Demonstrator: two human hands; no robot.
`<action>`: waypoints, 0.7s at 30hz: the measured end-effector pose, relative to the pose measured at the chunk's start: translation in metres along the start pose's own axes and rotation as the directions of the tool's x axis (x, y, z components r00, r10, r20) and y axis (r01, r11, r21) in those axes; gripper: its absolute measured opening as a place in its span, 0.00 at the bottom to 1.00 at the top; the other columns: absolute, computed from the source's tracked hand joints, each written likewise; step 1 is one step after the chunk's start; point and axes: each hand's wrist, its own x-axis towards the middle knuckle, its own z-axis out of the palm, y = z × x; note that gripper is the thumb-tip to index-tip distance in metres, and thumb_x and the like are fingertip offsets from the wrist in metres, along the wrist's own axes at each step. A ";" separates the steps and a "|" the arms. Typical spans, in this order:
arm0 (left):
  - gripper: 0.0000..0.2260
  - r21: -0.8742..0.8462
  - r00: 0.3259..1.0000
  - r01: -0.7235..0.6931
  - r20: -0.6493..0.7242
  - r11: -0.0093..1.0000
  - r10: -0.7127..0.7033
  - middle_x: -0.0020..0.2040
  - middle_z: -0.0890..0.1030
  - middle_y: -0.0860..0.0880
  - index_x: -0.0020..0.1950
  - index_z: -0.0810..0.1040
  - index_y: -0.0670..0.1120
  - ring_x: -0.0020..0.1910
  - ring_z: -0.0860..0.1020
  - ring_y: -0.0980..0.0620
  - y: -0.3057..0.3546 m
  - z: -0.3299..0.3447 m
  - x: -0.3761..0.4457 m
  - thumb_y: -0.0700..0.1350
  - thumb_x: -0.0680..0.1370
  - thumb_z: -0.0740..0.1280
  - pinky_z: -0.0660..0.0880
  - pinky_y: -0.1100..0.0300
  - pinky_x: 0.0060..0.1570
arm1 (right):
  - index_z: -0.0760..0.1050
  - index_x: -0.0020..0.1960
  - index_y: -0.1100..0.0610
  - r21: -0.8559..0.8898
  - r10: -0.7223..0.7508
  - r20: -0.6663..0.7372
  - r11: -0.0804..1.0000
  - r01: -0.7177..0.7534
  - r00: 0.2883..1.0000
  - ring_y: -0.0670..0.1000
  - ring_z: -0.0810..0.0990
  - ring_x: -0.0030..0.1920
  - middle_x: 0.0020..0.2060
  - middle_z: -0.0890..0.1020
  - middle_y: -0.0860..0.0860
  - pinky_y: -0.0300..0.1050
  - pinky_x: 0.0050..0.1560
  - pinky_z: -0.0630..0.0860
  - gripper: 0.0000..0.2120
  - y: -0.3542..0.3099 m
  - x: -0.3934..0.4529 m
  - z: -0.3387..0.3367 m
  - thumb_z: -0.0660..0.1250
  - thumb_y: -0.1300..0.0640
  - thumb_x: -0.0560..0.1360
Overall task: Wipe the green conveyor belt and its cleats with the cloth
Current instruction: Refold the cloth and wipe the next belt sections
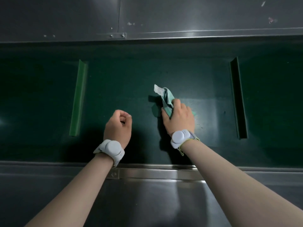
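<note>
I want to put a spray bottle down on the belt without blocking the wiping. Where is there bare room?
Bare dark green belt lies between the light green left cleat and the left hand, and beyond the dark right cleat. It is crowded between the cleats on the right, where the right hand grips the teal cloth.

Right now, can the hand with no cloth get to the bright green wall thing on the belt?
Probably yes. The left hand hangs curled and holds nothing, and only bare belt lies between it and the left cleat.
</note>
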 end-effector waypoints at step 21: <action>0.07 0.207 0.940 -0.325 -0.037 0.923 0.339 0.44 0.78 0.48 0.51 0.74 0.47 0.42 0.77 0.43 -0.053 -0.001 0.062 0.49 0.84 0.60 0.75 0.48 0.39 | 0.71 0.65 0.52 -0.114 -0.106 0.008 0.988 0.106 0.994 0.60 0.74 0.47 0.51 0.71 0.57 0.49 0.33 0.75 0.23 -0.076 -0.003 0.064 0.69 0.45 0.74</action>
